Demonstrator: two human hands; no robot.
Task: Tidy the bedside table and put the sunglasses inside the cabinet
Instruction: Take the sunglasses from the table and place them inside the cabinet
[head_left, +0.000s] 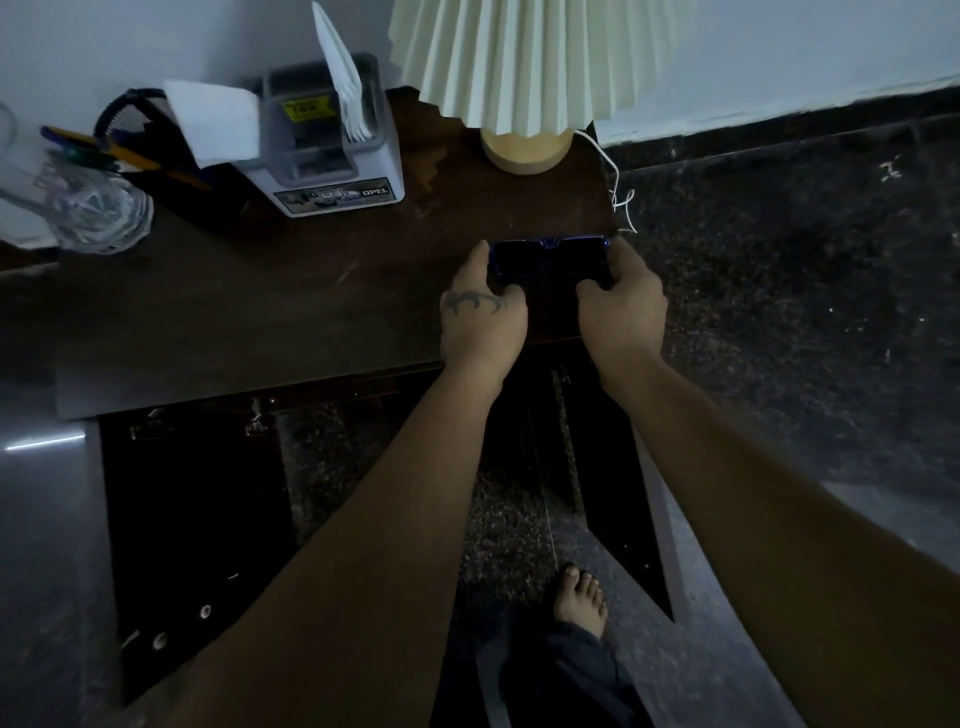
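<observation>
The sunglasses (549, 258) are lying near the table's (260, 312) right edge, toward its front corner, while the left hand (480, 317) and right hand (621, 306) are each pinching one end.

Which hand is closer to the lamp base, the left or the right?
Right. The right hand grips the sunglasses almost straight below the lamp base; the left hand grips their other end, a bit farther left.

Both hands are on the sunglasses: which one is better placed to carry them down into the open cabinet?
Probably the right hand: it grips the sunglasses at the table's right corner, directly above the open door gap. The left hand also holds them but sits further inboard.
</observation>
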